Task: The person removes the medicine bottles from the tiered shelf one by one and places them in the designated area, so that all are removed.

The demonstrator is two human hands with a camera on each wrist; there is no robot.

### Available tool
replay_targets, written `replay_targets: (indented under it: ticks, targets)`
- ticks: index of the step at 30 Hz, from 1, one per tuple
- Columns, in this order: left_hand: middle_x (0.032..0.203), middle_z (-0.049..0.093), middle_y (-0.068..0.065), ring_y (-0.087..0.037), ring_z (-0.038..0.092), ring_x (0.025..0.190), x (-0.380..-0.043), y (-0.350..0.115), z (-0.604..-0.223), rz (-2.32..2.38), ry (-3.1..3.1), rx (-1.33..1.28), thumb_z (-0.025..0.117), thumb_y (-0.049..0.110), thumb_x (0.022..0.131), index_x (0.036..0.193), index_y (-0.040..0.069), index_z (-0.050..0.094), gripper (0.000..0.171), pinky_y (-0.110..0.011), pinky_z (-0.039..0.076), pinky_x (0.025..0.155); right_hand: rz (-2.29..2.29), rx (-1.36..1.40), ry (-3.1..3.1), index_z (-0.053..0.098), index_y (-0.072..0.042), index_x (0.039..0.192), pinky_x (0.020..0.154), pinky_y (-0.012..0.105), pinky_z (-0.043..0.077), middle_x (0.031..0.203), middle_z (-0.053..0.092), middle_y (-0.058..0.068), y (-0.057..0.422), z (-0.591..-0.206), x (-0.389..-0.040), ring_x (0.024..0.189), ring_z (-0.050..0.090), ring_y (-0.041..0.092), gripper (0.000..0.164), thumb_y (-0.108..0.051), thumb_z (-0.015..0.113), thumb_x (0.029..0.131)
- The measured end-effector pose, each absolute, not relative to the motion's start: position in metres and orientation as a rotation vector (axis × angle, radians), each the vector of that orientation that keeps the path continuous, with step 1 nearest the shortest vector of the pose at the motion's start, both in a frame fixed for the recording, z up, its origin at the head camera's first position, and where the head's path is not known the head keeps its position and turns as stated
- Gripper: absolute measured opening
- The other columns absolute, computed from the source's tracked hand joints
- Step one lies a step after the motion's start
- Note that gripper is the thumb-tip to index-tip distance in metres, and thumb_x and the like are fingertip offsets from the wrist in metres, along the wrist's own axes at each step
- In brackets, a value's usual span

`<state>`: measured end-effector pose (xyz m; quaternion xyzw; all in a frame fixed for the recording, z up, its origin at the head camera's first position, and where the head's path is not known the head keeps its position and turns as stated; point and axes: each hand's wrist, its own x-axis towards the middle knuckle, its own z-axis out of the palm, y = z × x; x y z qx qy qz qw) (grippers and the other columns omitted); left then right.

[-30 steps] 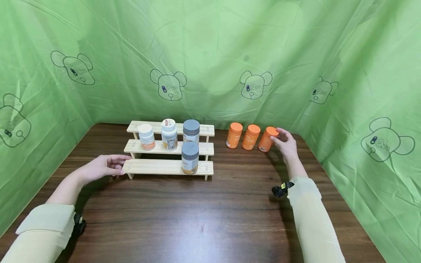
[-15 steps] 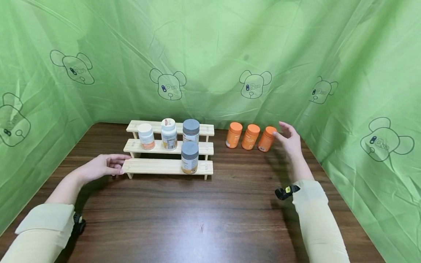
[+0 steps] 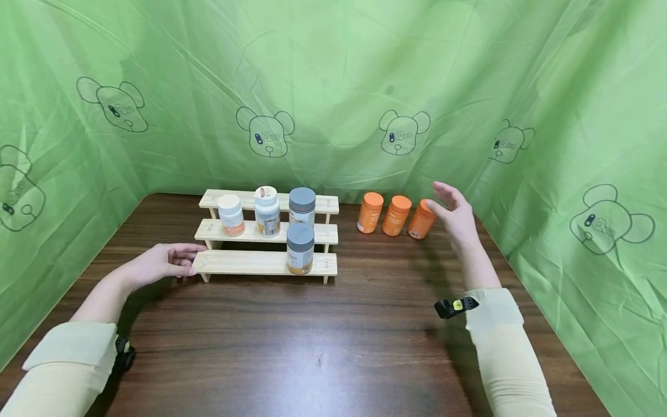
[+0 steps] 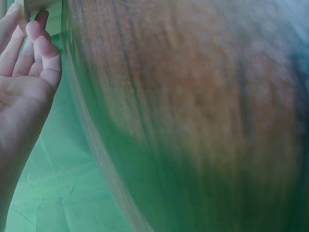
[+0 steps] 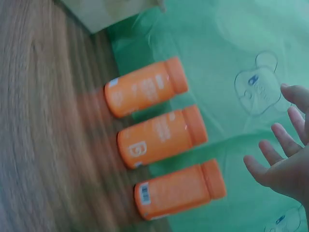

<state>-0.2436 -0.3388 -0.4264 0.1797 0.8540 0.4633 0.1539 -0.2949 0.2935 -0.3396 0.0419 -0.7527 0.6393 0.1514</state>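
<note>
My left hand (image 3: 151, 266) pinches the left end of the lowest step of a three-step wooden display rack (image 3: 239, 262). In the left wrist view, fingers (image 4: 48, 48) meet the pale wood at the top edge. My right hand (image 3: 455, 217) has its fingers spread and holds nothing. It hovers just right of and above the rightmost orange bottle (image 3: 421, 221), apart from it in the right wrist view. Left of that bottle stand a middle orange bottle (image 3: 396, 217) and a left orange bottle (image 3: 370, 214), all upright in a row on the table.
On the rack's middle step stand a white-capped bottle (image 3: 231, 215), a taller white bottle (image 3: 267, 213) and a grey-lidded jar (image 3: 301, 202). Another grey-lidded jar (image 3: 300, 249) is on the lowest step. Green cloth (image 3: 333, 69) hangs around the dark wooden table (image 3: 312, 347).
My right hand has let go of the rightmost orange bottle, moved slightly right, then risen above it with fingers spreading. My left hand stays at the rack.
</note>
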Motion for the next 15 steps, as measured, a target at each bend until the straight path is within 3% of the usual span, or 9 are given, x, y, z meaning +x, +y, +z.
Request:
replay_targets:
  ticks: [10,15]
  targets:
    - [0.114,0.06,-0.026,-0.004,0.061,0.09,-0.242,-0.336,-0.424,1.325,2.448,0.513,0.068,0.009,0.085,0.137,-0.006,0.042,0.06,-0.029,0.054,0.07,1.968,0.287,-2.087,0.051,-0.007,0.134,0.09,0.02,0.045,0.133,0.054,0.002,0.264,-0.322,-0.281,0.123,0.045,0.018,0.052,-0.007,0.069,0.085]
    - [0.112,0.061,-0.024,-0.008,0.062,0.085,-0.242,-0.337,-0.424,1.323,2.446,0.518,0.068,0.011,0.086,0.138,-0.005,0.041,0.06,-0.031,0.054,0.067,1.994,0.314,-2.109,0.052,-0.012,0.133,0.1,0.031,0.039,0.139,0.05,0.006,0.251,-0.315,-0.277,0.127,0.042,0.022,0.051,-0.009,0.069,0.085]
